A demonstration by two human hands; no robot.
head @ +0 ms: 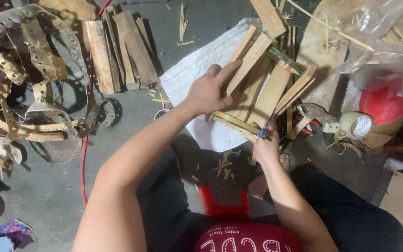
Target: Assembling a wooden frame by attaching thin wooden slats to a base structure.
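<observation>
The left hand (pixel 207 92) lies flat on the near-left part of a frame (pixel 262 86) of pale bamboo slats, its fingers fairly straight and spread a little, the thumb stretched up along one slanting slat; it presses and steadies rather than wraps. The right hand (pixel 267 145) sits just below the frame's near corner, fingers curled tight there around a bit of purple tie (pixel 265 128) that sticks up at the joint; how much of the slat itself it pinches cannot be told, since the knuckles hide the tips. The frame stands between the two hands and reaches away from them, tilted, its far end over a white sack (pixel 187 77) that spreads under and beyond the left hand. Beyond the left hand and to its left lies a stack of darker planks (pixel 120 49) on the grey floor. Well to the left of the left arm is a heap of punched metal strips (pixel 22 70), with a red cable (pixel 86 140) running past it. To the right of the right hand are a roll of tape (pixel 356 125), a red cap (pixel 384 103) and crumpled clear plastic (pixel 383 42) farther off. Splinters (pixel 225 165) lie on the floor just near the right wrist, between both forearms.
</observation>
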